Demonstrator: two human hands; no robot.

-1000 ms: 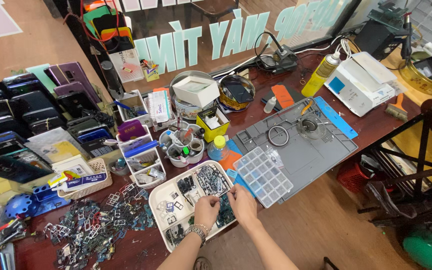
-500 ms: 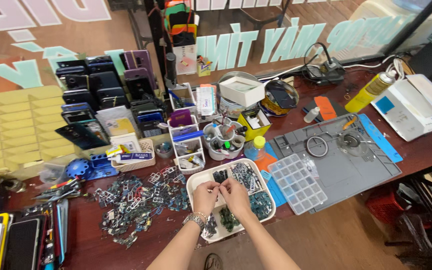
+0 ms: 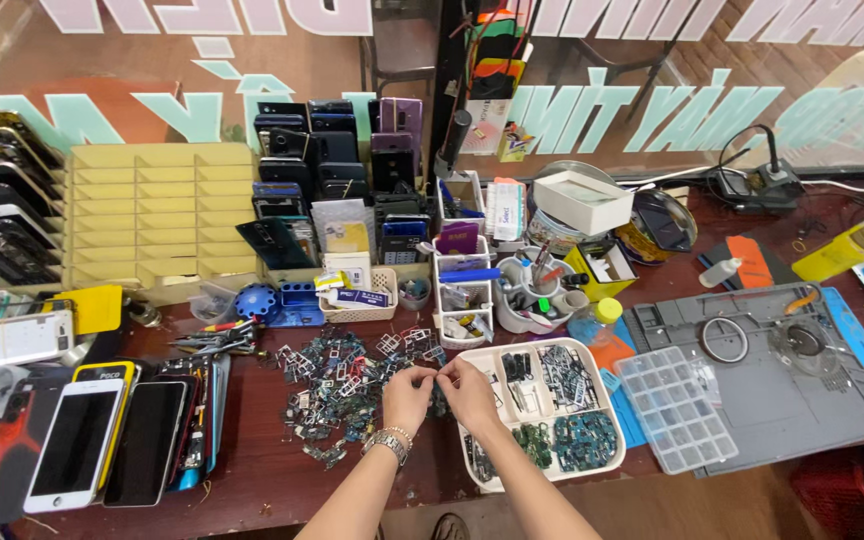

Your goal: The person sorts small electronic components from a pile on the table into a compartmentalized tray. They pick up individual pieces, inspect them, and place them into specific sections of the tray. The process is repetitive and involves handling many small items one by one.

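Metal part (image 3: 436, 376), tiny, pinched between fingertips of left hand (image 3: 407, 398) and right hand (image 3: 470, 392) (both closed on it), above loose parts pile (image 3: 352, 390) beside white divided tray (image 3: 607, 470); likely light, thin, bendable: grip edges

1. The divided tray (image 3: 607, 462) is smooth white plastic.
2. The small parts (image 3: 342, 385) glint like thin metal.
3. The table (image 3: 252, 470) is dark, glossy wood.
4. The grey mat (image 3: 782, 400) looks matt and rubbery.

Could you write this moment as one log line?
left hand: pinching small part | right hand: same part | beside: white tray | under: parts pile
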